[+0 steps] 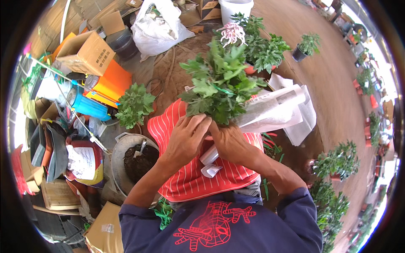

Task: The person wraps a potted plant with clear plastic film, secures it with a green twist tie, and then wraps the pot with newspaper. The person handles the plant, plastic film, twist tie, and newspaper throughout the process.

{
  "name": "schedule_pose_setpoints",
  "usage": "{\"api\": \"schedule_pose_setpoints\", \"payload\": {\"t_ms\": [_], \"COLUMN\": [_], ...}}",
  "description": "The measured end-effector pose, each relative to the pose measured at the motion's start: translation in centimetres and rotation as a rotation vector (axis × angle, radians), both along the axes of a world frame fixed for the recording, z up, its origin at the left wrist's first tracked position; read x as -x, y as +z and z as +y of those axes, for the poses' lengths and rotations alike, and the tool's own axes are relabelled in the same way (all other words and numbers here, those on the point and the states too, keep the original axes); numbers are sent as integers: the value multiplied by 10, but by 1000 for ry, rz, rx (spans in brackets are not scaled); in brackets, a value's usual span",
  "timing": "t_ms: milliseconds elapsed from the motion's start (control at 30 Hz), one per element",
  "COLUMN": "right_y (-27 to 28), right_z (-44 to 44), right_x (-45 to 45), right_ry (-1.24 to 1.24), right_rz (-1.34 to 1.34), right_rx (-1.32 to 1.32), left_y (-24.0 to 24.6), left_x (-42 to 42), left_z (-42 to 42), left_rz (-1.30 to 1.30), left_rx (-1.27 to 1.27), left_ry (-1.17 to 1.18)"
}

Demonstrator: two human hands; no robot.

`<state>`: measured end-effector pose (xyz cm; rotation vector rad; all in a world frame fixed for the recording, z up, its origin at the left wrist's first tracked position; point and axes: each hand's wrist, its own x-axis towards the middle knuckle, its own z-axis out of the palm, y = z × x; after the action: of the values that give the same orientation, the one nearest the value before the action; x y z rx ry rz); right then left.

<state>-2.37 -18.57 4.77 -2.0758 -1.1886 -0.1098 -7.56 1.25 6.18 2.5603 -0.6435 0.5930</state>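
My left hand (189,136) and my right hand (232,140) meet at the near, lower side of a leafy chrysanthemum plant (218,79). Their fingers are closed around its base; the pot or stems beneath are hidden. A green tie (223,89) crosses the leaves. One pink-white bloom (232,33) rises behind them; I cannot tell which plant bears it. Beside my right hand, newspaper sheets (272,109) stick out to the right. A red striped cloth (186,180) covers my lap. On it, below my hands, lie a shiny roll (209,155) and a curled white scrap (211,170).
To the left are a metal basin (118,158) of dark soil with a trowel, a small leafy plant (135,106), an orange tank sprayer (115,80) and a cardboard box (87,52). Ahead are a white plastic bag (158,34) and a white bucket (235,9). Potted plants (338,161) stand right.
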Motion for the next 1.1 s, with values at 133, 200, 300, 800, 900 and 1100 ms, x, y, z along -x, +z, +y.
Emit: {"api": "schedule_pose_setpoints", "payload": {"t_ms": [133,200,300,800,900,1100], "right_y": [-7,-3,4,-33,-43,-51], "right_z": [0,-11,-43,-5,-3,7], "right_x": [-2,3,24,21,26,42], "right_ry": [55,17,-175,-785,-770,-759], "right_rz": [-4,-221,-236,1024,1144,1101], "right_rx": [10,-101,-227,-1220,-1330,-1337], "left_y": [-8,-10,-6,17,8,-9], "left_x": [-4,-6,-7,-13,-8,-4], "left_z": [-7,-8,-10,-30,-29,-17], "left_rz": [174,97,108,342,458,374], "left_rx": [41,18,-67,-295,-207,-234], "left_ry": [-38,-49,-82,-129,-90,-112]}}
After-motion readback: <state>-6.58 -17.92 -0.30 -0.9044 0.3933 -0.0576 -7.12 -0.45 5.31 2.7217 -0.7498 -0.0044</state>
